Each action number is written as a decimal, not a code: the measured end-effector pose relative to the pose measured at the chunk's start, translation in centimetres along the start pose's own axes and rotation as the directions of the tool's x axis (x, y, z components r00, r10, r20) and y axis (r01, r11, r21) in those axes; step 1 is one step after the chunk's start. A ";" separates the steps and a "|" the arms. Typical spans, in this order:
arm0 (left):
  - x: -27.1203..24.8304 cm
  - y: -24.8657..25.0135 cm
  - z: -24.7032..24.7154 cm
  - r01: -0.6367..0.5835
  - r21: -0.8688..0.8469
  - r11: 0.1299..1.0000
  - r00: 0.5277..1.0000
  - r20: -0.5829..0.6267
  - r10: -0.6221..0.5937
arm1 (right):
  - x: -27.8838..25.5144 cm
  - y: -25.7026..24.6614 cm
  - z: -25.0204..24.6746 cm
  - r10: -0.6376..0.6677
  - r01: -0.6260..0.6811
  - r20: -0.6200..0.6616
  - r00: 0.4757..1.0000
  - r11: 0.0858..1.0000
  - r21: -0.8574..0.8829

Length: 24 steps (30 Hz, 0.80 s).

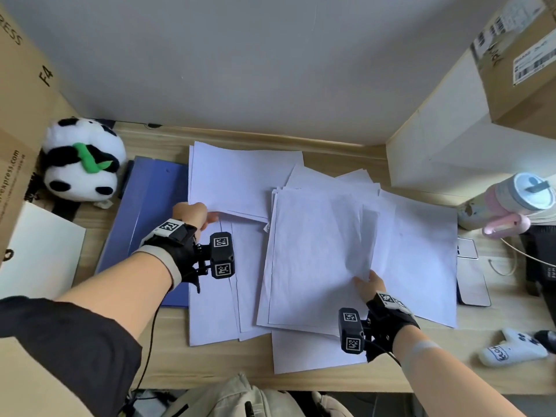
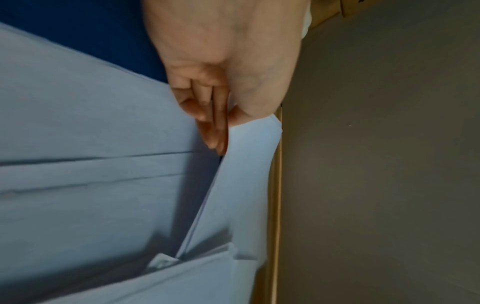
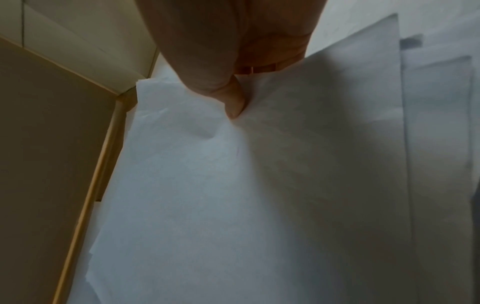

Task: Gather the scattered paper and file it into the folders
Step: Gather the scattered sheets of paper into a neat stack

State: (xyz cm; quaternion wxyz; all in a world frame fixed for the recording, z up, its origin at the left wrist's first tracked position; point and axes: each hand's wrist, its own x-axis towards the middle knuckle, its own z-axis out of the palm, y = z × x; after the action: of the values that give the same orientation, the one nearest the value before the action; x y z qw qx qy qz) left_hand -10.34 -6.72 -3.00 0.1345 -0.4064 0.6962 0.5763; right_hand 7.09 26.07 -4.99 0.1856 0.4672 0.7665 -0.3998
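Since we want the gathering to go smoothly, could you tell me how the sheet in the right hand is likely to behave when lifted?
Probably floppy: the sheet already dimples where the right hand pinches it. Likely light. It may drag neighbouring overlapping papers.

Both forearms stretched forward, left hand (image 1: 192,213) with fingers seemingly tucked under a sheet's edge, thumb above, right hand (image 1: 369,285) pinching sheets, thumb pressed down.

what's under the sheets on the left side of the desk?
A blue folder lies flat beneath the white sheets; only its left part shows. How far it runs under them, and whether more folders lie there, is covered.
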 end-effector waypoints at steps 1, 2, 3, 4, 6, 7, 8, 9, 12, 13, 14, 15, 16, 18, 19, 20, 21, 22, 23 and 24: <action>-0.7 0.5 0.0 -0.003 -0.034 0.999 1.000 -0.006 0.003 | 0.0 0.0 0.0 0.003 -0.003 -0.003 1.000 1.000 0.002; -1.2 0.9 0.0 -0.015 -0.084 0.996 1.000 -0.009 0.015 | 0.0 0.0 0.1 0.003 -0.003 -0.005 1.000 1.000 -0.002; -1.8 1.5 -0.1 -0.029 -0.134 0.991 0.999 -0.025 0.026 | 0.0 0.0 0.1 -0.003 0.003 -0.008 1.000 1.000 -0.004; -2.2 2.0 -0.2 -0.041 -0.186 0.982 0.999 -0.039 0.035 | -0.1 0.0 0.1 -0.003 0.003 -0.004 1.000 1.000 -0.011; -3.2 2.8 -0.8 -0.065 -0.286 0.956 0.997 -0.053 0.052 | -0.2 0.0 0.1 -0.009 0.009 -0.003 1.000 1.000 -0.022; -3.4 3.0 -1.1 -0.060 -0.342 0.938 0.997 -0.061 0.041 | -0.2 0.0 0.1 -0.009 0.009 -0.002 1.000 1.000 -0.024; -3.6 3.0 -1.5 -0.051 -0.387 0.921 0.997 -0.067 0.027 | -0.2 0.0 0.1 -0.002 0.002 0.003 1.000 1.000 -0.018; -4.1 3.1 -1.9 -0.036 -0.424 0.905 0.998 -0.054 0.015 | -0.2 0.1 0.1 0.001 -0.001 0.004 1.000 1.000 -0.016; -6.8 2.8 -2.2 0.061 -0.495 0.867 0.993 0.117 -0.003 | -0.2 0.0 0.0 0.010 -0.010 0.017 1.000 1.000 -0.002; -8.2 2.4 -2.1 0.086 -0.492 0.867 0.985 0.172 0.000 | -0.1 0.1 0.0 0.015 -0.015 0.034 0.999 1.000 0.002; -9.3 1.8 -1.8 0.118 -0.478 0.870 0.975 0.224 -0.009 | -0.2 0.1 -0.1 0.024 -0.024 0.058 0.998 1.000 0.002; -10.2 1.0 -1.4 0.153 -0.443 0.883 0.962 0.271 -0.031 | -0.2 0.1 0.0 0.034 -0.034 0.077 0.996 0.999 0.006; -10.8 0.0 -0.7 0.189 -0.392 0.900 0.948 0.313 -0.063 | 0.0 0.3 0.0 0.057 -0.059 0.099 0.993 0.998 0.019; -11.8 -2.3 0.5 0.255 -0.256 0.933 0.911 0.386 -0.143 | 0.1 0.6 0.1 0.088 -0.098 0.144 0.986 0.993 0.062; -12.2 -3.3 1.2 0.272 -0.173 0.947 0.890 0.419 -0.180 | 0.2 0.7 0.1 0.101 -0.115 0.171 0.980 0.991 0.073; -12.7 -4.4 1.9 0.281 -0.094 0.955 0.869 0.447 -0.212 | 0.1 0.8 0.0 0.114 -0.128 0.189 0.975 0.989 0.067; -13.1 -5.2 2.5 0.290 -0.030 0.956 0.848 0.471 -0.242 | 0.2 0.9 0.1 0.113 -0.131 0.194 0.975 0.988 0.081; -13.7 -6.0 3.0 0.302 0.021 0.953 0.826 0.494 -0.272 | 0.2 0.9 0.1 0.113 -0.141 0.200 0.973 0.982 0.128; -14.3 -6.7 3.6 0.318 0.067 0.946 0.801 0.515 -0.306 | 0.0 1.0 -0.1 0.109 -0.152 0.215 0.971 0.968 0.198; -14.8 -7.3 4.1 0.332 0.109 0.937 0.778 0.530 -0.337 | 0.0 1.1 -0.1 0.119 -0.181 0.244 0.962 0.950 0.254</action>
State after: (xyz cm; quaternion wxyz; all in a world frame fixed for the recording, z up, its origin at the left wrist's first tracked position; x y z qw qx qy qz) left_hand 3.15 3.05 0.44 0.4274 -0.3435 0.5492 0.6306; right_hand 8.03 26.38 -5.42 0.2351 0.4971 0.6397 -0.5371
